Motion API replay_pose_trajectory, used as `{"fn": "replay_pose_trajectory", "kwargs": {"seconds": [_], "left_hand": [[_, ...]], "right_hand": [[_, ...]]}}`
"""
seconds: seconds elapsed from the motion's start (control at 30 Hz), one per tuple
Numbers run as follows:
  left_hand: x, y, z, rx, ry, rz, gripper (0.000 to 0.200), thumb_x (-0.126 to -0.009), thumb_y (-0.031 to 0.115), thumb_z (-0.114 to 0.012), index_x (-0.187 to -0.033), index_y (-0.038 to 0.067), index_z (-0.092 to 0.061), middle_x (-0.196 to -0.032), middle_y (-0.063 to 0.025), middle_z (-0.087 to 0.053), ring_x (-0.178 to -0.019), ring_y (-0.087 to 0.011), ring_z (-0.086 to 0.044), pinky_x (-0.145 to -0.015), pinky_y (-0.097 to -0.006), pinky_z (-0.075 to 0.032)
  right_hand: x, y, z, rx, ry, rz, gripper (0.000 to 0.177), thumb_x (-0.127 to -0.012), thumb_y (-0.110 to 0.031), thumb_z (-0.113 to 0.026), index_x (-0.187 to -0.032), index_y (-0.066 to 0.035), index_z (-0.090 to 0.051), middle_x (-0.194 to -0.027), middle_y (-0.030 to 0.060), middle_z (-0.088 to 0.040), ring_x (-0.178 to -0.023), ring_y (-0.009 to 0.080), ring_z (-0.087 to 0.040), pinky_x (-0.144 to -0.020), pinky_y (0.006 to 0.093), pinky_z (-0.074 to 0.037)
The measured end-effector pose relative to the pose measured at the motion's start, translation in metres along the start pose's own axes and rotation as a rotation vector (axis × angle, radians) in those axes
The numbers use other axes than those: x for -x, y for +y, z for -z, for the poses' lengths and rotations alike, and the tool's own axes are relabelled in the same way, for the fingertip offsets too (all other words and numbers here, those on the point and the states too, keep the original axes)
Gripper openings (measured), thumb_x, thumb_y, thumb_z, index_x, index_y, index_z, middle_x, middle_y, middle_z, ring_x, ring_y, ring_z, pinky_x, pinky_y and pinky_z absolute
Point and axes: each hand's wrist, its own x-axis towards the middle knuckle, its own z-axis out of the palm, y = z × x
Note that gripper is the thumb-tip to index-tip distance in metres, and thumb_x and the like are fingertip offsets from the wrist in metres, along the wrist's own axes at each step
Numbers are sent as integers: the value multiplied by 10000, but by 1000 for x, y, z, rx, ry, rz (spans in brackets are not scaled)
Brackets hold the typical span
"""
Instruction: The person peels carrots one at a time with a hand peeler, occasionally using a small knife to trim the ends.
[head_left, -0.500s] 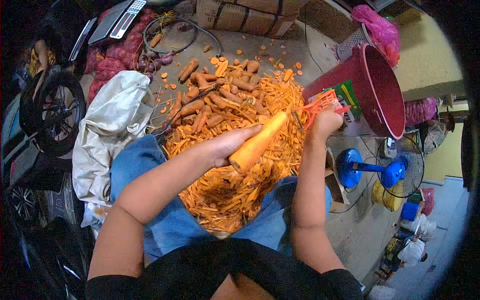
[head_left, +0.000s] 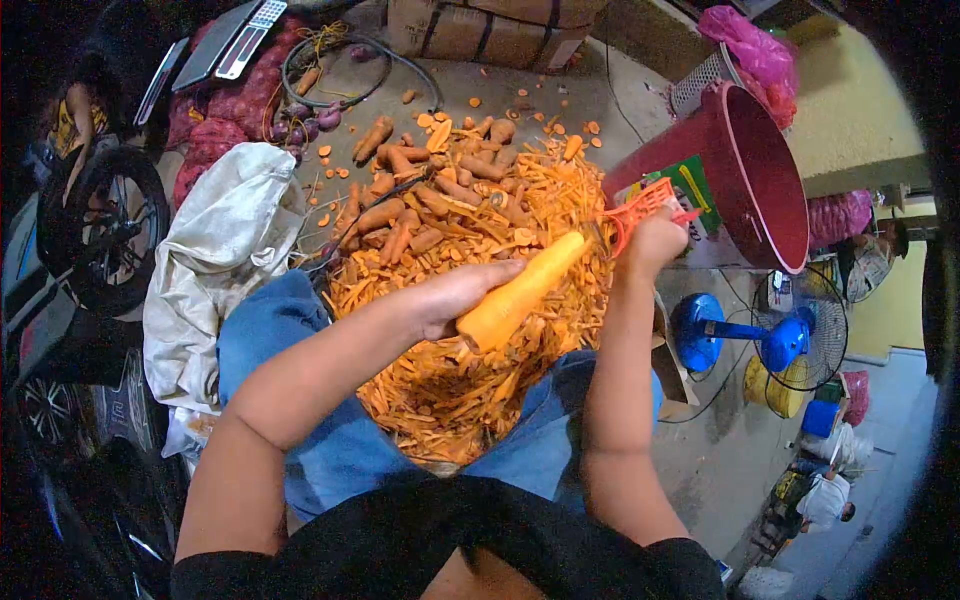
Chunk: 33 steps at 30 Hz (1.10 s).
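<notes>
My left hand (head_left: 465, 297) is wrapped round a peeled carrot (head_left: 523, 293), its thick end toward me and its narrower end pointing up and right. The carrot's surface is smooth and bright orange. My right hand (head_left: 656, 240) grips a red-orange peeler (head_left: 638, 212) just beyond the carrot's far end, apart from it. Beneath both hands spreads a heap of carrot peelings (head_left: 450, 390), reaching between my knees. Unpeeled carrots (head_left: 400, 235) lie on the heap's far left side.
A large red bucket (head_left: 755, 180) lies tilted at the right, near a blue fan (head_left: 745, 332). On the left are a white sack (head_left: 220, 270), red net bags of onions (head_left: 240, 105) and a scale (head_left: 228, 45). A cardboard box (head_left: 490, 35) stands behind. People are at the edges.
The carrot has turned slightly in my left hand, and its far end has shifted a little to the right. The peeler stays near the same spot in my right hand.
</notes>
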Motion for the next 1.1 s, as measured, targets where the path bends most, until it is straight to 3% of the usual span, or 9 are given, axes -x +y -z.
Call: {"fn": "replay_pose_trajectory", "kwargs": {"seconds": [0.07, 0.23, 0.33, 0.43, 0.47, 0.57, 0.7, 0.8, 1.1], "left_hand": [[-2, 2, 11, 106, -38, 90, 351, -822, 364, -325, -976, 67, -433, -698, -37, -515, -581, -122, -525, -471, -263, -450], [-13, 1, 18, 225, 44, -31, 374, -820, 348, -334, -1027, 56, -441, -921, -74, -541, -759, -149, -547, -666, -287, -458], [-18, -9, 20, 78, 9, -122, 366, -826, 341, -321, -1025, 61, -447, -914, -70, -543, -743, -143, -547, -647, -279, -458], [6, 7, 4, -36, 23, -24, 365, -825, 351, -325, -1013, 66, -456, -867, -56, -550, -683, -125, -545, -578, -254, -458], [8, 8, 2, -53, -21, 9, 368, -824, 356, -327, -1008, 65, -457, -844, -49, -552, -655, -120, -542, -555, -245, -455], [-4, 4, 13, 127, -29, 21, 372, -819, 362, -337, -1016, 66, -446, -800, -40, -550, -610, -127, -534, -530, -246, -456], [-8, 10, 17, 204, 42, -8, 388, -819, 372, -322, -1025, 64, -436, -879, -60, -545, -681, -136, -550, -573, -271, -464], [-19, -1, 18, 168, 88, -126, 406, -827, 381, -288, -1014, 60, -450, -924, -61, -537, -729, -134, -549, -633, -275, -455], [-4, 5, 16, 68, 43, 55, 369, -823, 371, -323, -968, 66, -471, -776, -34, -543, -603, -109, -522, -542, -256, -448]], "right_hand": [[17, -33, 3, -353, -180, -221, 163, -795, -152, -423, -742, -2, -458, -676, 39, -495, -592, 124, -450, -552, 262, -372], [113, -82, 1, -206, -541, 145, 143, -804, -134, -411, -748, -10, -454, -686, 48, -466, -662, 120, -436, -599, 260, -368], [88, -63, -11, -160, -359, 263, 170, -800, -143, -428, -701, -6, -438, -663, 2, -453, -617, 87, -406, -575, 220, -348], [23, -15, -10, -380, -167, -253, 162, -793, -136, -425, -682, -18, -439, -608, 17, -449, -539, 125, -410, -504, 269, -349], [2, 23, -13, -254, -4, -114, 184, -795, -138, -424, -654, -21, -437, -587, 11, -440, -514, 114, -392, -467, 271, -339], [21, -39, 2, -257, -67, -236, 168, -797, -140, -425, -686, -15, -448, -608, 17, -456, -534, 114, -416, -478, 269, -349], [90, -72, -5, -208, -385, 271, 165, -812, -160, -409, -776, -11, -470, -670, 13, -456, -624, 80, -421, -565, 211, -354], [105, -70, -8, -152, -483, 216, 164, -806, -167, -424, -759, -16, -468, -668, 5, -447, -612, 77, -404, -543, 213, -341], [7, -24, 3, -208, -97, -141, 185, -795, -172, -433, -720, -5, -459, -614, 13, -453, -566, 116, -428, -526, 265, -351]]}}
